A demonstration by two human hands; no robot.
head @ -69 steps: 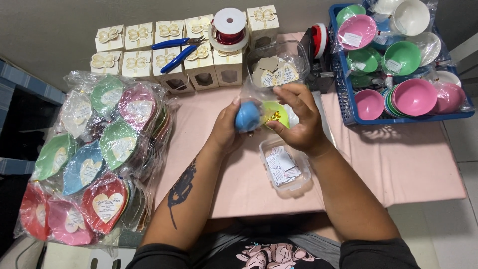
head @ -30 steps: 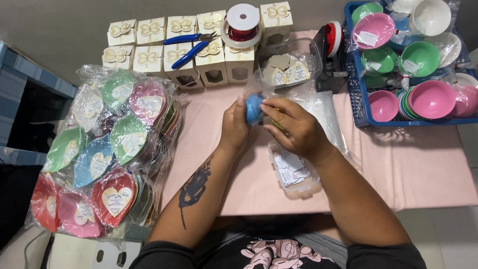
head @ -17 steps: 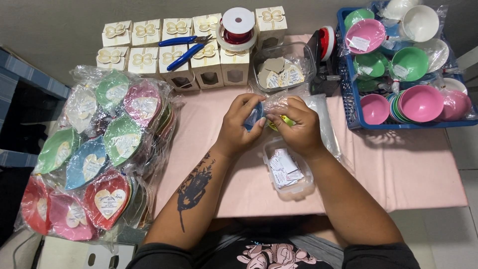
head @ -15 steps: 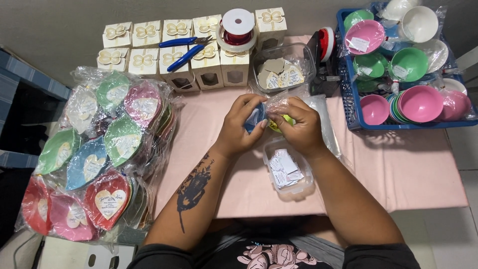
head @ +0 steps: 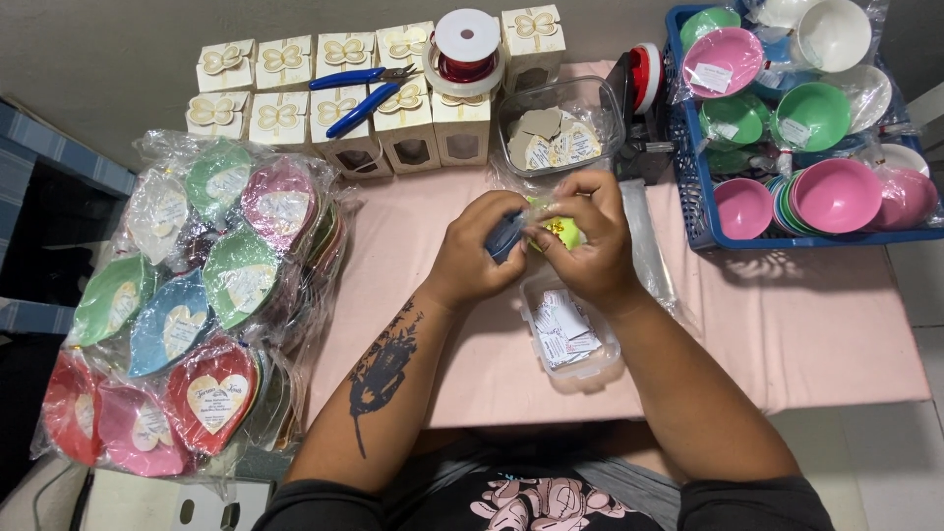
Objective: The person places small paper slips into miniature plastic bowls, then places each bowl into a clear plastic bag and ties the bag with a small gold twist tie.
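My left hand (head: 472,251) and my right hand (head: 587,241) meet above the pink tablecloth (head: 806,324). Between them they hold a small blue dish (head: 504,236) inside a clear plastic wrap, with a yellow-green piece (head: 560,232) against it under my right fingers. Both hands are closed around the wrapped item. Just below my hands a small clear box of white paper tags (head: 568,329) lies on the cloth. A clear plastic bag (head: 644,246) trails to the right of my right hand.
Wrapped heart-shaped dishes in several colours (head: 187,305) are piled at left. Cream gift boxes (head: 339,93) line the back, with blue pliers (head: 359,88) and a red ribbon spool (head: 466,44) on them. A clear tub of heart tags (head: 556,133) and a blue basket (head: 693,211) of coloured bowls stand right.
The blue dish and yellow-green piece were held open in view earlier; now both hands have closed over them in the wrap and shifted slightly toward the back.
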